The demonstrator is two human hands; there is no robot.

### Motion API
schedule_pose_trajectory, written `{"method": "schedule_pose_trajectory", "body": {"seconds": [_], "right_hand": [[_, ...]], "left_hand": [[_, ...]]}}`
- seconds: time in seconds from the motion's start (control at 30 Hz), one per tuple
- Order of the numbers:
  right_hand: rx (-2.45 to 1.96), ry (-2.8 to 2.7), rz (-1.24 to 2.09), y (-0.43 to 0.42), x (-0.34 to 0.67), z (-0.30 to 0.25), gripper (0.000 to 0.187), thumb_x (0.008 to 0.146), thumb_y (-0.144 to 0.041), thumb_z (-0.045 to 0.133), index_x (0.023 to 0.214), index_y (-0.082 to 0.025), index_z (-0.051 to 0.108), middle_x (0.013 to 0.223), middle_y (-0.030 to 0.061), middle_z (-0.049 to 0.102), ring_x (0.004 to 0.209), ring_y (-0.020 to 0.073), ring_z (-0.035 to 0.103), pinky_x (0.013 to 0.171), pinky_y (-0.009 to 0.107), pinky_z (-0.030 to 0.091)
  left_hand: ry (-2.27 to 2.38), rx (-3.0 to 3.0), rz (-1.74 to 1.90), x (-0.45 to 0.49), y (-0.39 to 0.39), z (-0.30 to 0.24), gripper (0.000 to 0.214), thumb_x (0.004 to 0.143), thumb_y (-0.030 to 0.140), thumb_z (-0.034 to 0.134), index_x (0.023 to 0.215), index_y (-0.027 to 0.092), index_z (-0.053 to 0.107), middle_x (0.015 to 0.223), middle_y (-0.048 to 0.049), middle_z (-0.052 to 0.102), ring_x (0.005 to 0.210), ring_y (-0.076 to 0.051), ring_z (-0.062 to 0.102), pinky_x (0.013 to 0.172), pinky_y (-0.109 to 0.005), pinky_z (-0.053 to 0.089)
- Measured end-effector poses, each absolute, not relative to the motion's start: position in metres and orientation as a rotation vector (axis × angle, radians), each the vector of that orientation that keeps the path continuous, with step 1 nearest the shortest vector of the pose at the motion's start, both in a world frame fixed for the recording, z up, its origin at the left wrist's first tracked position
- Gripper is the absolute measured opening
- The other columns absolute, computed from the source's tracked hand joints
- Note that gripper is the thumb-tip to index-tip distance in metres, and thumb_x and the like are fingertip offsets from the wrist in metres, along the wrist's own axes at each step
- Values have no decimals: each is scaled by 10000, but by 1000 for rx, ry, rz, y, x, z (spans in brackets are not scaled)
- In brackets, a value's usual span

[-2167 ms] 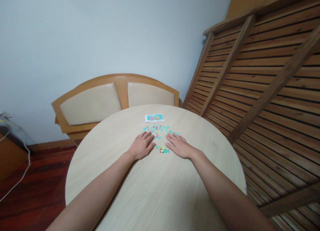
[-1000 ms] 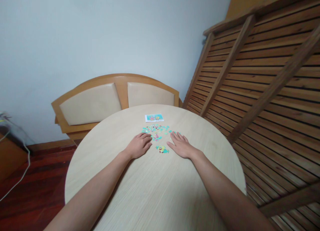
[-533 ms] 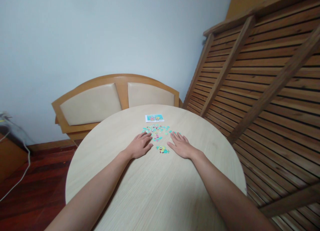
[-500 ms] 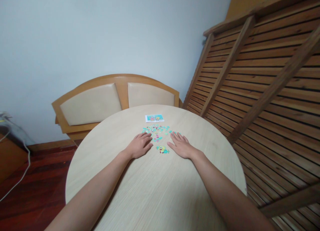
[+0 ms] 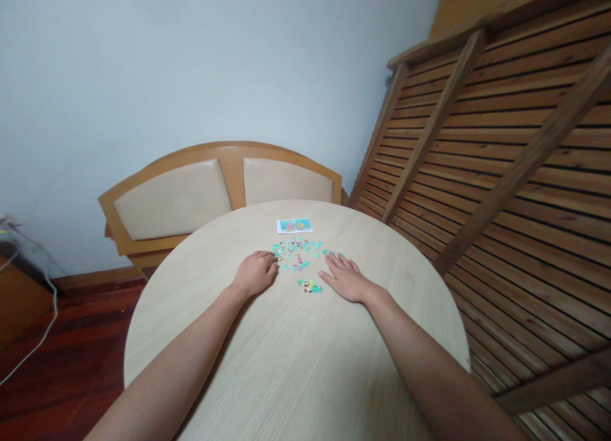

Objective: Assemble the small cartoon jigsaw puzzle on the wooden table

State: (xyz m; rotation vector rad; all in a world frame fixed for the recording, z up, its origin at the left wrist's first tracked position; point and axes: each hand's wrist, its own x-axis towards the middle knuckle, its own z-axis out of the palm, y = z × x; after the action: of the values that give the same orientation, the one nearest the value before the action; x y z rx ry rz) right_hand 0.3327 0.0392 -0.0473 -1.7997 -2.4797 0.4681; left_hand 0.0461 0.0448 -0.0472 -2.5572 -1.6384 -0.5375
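Loose jigsaw puzzle pieces (image 5: pixel 300 245), mostly teal with some pink, lie scattered on the round wooden table (image 5: pixel 305 364). Closer to me is a small joined section of puzzle (image 5: pixel 310 286) with a yellow cartoon figure. At the left edge of the loose pieces, my left hand (image 5: pixel 256 272) has its fingers curled together; whatever is under the fingertips, if anything, is hidden. My right hand (image 5: pixel 346 277) rests flat with fingers spread, its fingertips touching or covering a few teal pieces on the right.
A picture card (image 5: pixel 294 226) with a teal cartoon scene lies beyond the pieces. Behind the table stands a padded wooden headboard (image 5: pixel 236 174). A slatted wooden panel (image 5: pixel 477 167) leans on the right. A white cable (image 5: pixel 55 301) hangs at the left.
My left hand has drawn back slightly left and its fingers have curled in, uncovering several pieces. My right hand has stayed flat in place.
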Motion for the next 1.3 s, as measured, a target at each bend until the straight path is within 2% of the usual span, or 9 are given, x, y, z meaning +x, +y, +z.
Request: {"method": "schedule_pose_trajectory", "body": {"seconds": [0.1,0.27,0.4,0.57,0.77,0.87,0.93,1.1,1.3], "right_hand": [[-1804,-2479,474,39,332,-47,853,946,-692,141,1593,-135,112,1649,62,7,1524,286,-8,1227,491,39],[-1798,-2479,473,39,332,-47,858,944,-699,139,1593,-139,113,1650,61,12,1524,290,-7,1228,489,38],[-1813,-2473,477,39,332,-46,855,945,-692,150,1592,-134,124,1650,61,21,1524,292,1,1229,485,39],[-1818,-2480,473,38,331,-44,853,943,-691,141,1593,-140,110,1650,56,14,1524,287,-3,1227,487,45],[-1822,-2489,475,36,331,-41,856,941,-692,125,1593,-137,109,1651,58,17,1525,277,3,1229,470,42],[-1822,-2487,480,36,331,-41,857,940,-694,126,1593,-140,108,1651,52,14,1525,276,0,1228,472,41],[-1826,-2485,480,36,331,-41,855,941,-691,131,1593,-139,112,1651,51,17,1526,277,5,1228,474,46],[-1825,-2481,472,37,331,-43,856,939,-696,127,1593,-143,120,1651,49,22,1526,275,14,1229,468,48],[-1826,-2471,479,38,332,-44,856,939,-697,135,1593,-147,119,1651,43,21,1526,272,6,1230,469,50]], "left_hand": [[-1666,-2524,-549,44,45,-47,387,957,318,373,1003,188,735,1147,-75,710,1094,-252,628,1018,-392,488],[-1512,-2619,-565,47,47,-51,372,953,301,397,1081,184,726,1239,-64,678,1177,-237,590,1078,-393,451],[-1428,-2693,-551,51,46,-52,366,961,318,409,1136,194,706,1228,-61,684,1174,-225,591,1095,-389,437],[-1571,-2577,-527,51,44,-51,383,977,356,391,1165,191,682,1302,-76,636,1218,-236,569,1079,-375,440],[-1877,-2412,-410,48,40,-43,405,981,368,359,1058,196,717,1233,-74,672,1095,-244,641,949,-342,501],[-1999,-2317,-417,44,40,-41,365,961,356,400,1055,201,717,1189,-77,685,1003,-242,671,837,-320,525],[-1998,-2313,-434,40,42,-42,326,944,322,436,1064,209,717,1174,-78,687,1013,-241,666,819,-304,521],[-2038,-2358,-552,30,52,-48,278,889,207,504,1079,209,707,1108,-87,714,1013,-231,663,833,-285,505],[-1938,-2563,-905,22,66,-64,256,840,181,551,1064,155,670,1074,-96,718,981,-220,660,894,-300,498]]}}
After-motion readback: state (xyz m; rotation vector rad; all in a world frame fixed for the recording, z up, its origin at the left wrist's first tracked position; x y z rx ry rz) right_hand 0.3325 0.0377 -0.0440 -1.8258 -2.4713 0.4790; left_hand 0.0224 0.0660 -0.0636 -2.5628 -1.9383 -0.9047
